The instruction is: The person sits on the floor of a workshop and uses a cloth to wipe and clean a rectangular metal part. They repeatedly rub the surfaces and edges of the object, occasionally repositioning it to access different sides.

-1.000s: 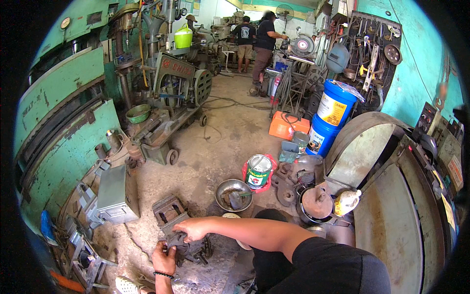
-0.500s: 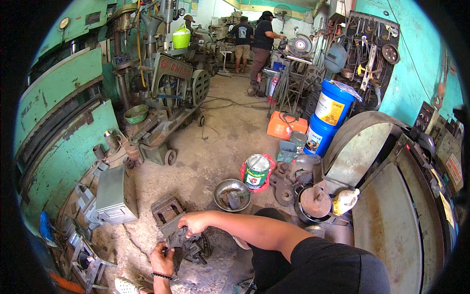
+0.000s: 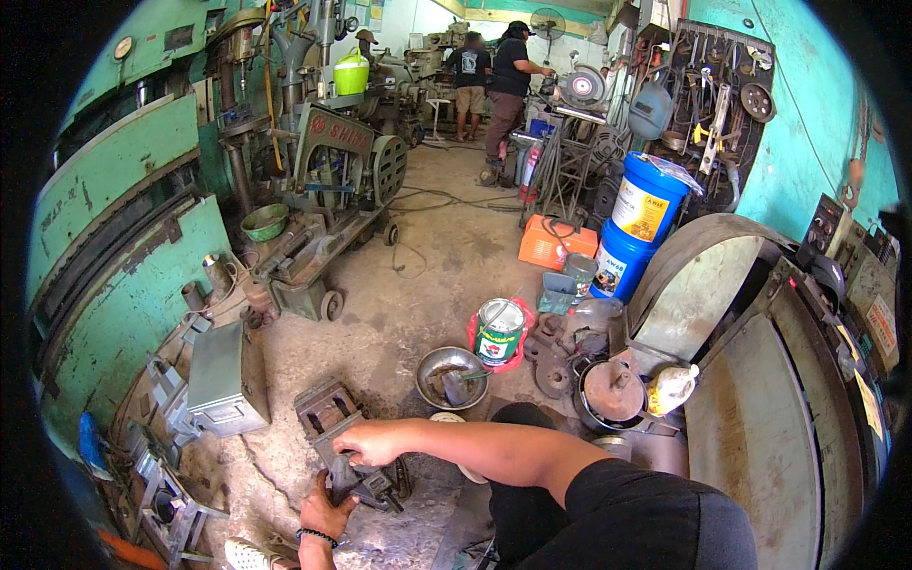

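Note:
Low in front of me lies a heavy dark metal vise-like part (image 3: pixel 326 407) with a slotted block at its far end. My right hand (image 3: pixel 372 443) reaches across from the right, its fingers bent down onto a dark grey rag (image 3: pixel 343 475) at the part's near end. My left hand (image 3: pixel 324 509), with a dark bead bracelet at the wrist, is just nearer and to the left. Its thumb and fingers curve around the rag's near side. The fingertips of both hands are partly hidden. Small dark metal pieces (image 3: pixel 382 491) sit right of the rag.
A metal bowl (image 3: pixel 451 378) with a scoop-like tool and a green-white can (image 3: pixel 499 332) stand ahead. A grey metal box (image 3: pixel 226 380) is left, a lidded pot (image 3: pixel 613 391) right. Blue buckets (image 3: pixel 641 223) stack behind. Two people (image 3: pixel 513 76) stand far off among machines.
My right hand has shifted slightly left and down. My left hand has moved a little right and lower, its thumb and fingers wider apart. The rag looks less bunched.

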`<state>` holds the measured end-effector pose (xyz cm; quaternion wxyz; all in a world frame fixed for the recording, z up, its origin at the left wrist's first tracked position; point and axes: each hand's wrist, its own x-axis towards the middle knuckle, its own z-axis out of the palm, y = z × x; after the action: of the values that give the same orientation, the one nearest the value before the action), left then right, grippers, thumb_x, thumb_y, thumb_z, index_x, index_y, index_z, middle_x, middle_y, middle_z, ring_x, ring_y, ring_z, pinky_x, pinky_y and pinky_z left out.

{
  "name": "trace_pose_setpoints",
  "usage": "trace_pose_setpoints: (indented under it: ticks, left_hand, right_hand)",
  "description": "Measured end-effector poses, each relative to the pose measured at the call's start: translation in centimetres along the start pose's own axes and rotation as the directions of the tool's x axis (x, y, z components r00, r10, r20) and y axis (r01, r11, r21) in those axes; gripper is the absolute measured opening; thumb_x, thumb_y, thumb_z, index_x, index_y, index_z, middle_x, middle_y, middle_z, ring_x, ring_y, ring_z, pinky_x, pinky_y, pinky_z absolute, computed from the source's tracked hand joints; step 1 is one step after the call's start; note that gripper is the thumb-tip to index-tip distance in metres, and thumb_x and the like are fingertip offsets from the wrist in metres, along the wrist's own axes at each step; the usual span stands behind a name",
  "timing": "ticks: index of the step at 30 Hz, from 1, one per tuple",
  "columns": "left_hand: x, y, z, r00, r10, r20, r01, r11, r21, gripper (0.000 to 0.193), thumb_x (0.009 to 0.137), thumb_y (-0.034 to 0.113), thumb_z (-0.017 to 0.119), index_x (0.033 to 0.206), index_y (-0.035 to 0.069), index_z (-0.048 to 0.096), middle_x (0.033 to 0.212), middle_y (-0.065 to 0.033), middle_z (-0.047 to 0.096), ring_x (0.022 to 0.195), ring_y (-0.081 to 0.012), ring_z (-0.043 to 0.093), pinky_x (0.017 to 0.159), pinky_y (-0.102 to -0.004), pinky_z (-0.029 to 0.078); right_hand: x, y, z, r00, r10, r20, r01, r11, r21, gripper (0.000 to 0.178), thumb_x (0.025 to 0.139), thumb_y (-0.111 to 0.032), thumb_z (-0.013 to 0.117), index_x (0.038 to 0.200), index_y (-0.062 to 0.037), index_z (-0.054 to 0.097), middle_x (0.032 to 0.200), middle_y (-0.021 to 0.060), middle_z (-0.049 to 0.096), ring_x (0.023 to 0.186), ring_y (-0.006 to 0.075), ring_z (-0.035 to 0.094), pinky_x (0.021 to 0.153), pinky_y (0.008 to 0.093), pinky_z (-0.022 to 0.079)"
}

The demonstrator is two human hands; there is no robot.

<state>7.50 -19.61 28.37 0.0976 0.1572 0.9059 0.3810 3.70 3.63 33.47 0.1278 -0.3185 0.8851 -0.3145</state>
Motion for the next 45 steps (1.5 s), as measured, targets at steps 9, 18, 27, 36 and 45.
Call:
trace_pose_setpoints:
  ticks: [9,18,27,36,45]
  left_hand:
    - [0.5,0.3,0.4,0.977,0.143,-0.156,-0.137,0.989,0.047,0.039,0.073,0.019,0.083,0.104,-0.002,0.072,0.107,-0.0219,0.070,0.097,-0.0359,0.069,0.085,-0.0414,0.054]
    - [0.7,0.2,0.4,0.984,0.033,-0.178,-0.037,0.999,-0.018,0.024,0.079,0.018,0.078,0.090,-0.003,0.071,0.081,-0.0211,0.071,0.076,-0.0361,0.071,0.074,-0.0415,0.055]
    - [0.7,0.5,0.0,0.952,0.019,-0.304,-0.029,0.999,-0.029,0.019,0.082,0.015,0.074,0.090,-0.002,0.069,0.077,-0.0199,0.070,0.072,-0.0335,0.070,0.069,-0.0411,0.054]
    - [0.8,0.4,-0.1,0.924,-0.094,-0.370,0.049,0.990,-0.130,0.023,0.083,0.010,0.073,0.100,-0.003,0.069,0.081,-0.0194,0.071,0.072,-0.0278,0.070,0.068,-0.0382,0.054]
    - [2.0,-1.8,-0.1,0.896,-0.209,-0.393,0.035,0.914,-0.405,0.020,0.085,0.007,0.071,0.101,-0.004,0.068,0.071,-0.0091,0.065,0.062,-0.0148,0.057,0.060,-0.0310,0.047]
  right_hand:
    - [0.3,-1.2,1.0,0.998,0.032,0.061,-0.032,0.999,0.001,0.036,0.081,-0.007,0.070,0.115,-0.0009,0.061,0.108,0.0221,0.067,0.104,0.0388,0.064,0.087,0.0463,0.050]
    - [1.1,0.6,1.7,0.997,0.070,-0.041,-0.069,0.997,0.032,0.036,0.081,-0.012,0.072,0.114,0.0000,0.063,0.105,0.0226,0.068,0.099,0.0377,0.066,0.083,0.0459,0.051]
    - [1.3,2.0,2.2,0.991,0.136,0.004,-0.136,0.989,-0.067,0.034,0.083,-0.024,0.072,0.097,0.0060,0.062,0.089,0.0274,0.064,0.086,0.0426,0.064,0.073,0.0477,0.048]
    - [2.3,2.2,4.5,0.941,0.203,-0.272,-0.158,0.971,0.178,0.038,0.092,-0.035,0.066,0.104,0.0010,0.064,0.100,0.0248,0.066,0.093,0.0368,0.065,0.078,0.0440,0.050]
    - [2.2,1.8,6.7,0.922,0.344,-0.178,-0.186,0.798,0.574,0.045,0.092,-0.036,0.069,0.120,-0.0014,0.064,0.100,0.0113,0.065,0.086,0.0206,0.057,0.078,0.0387,0.047]
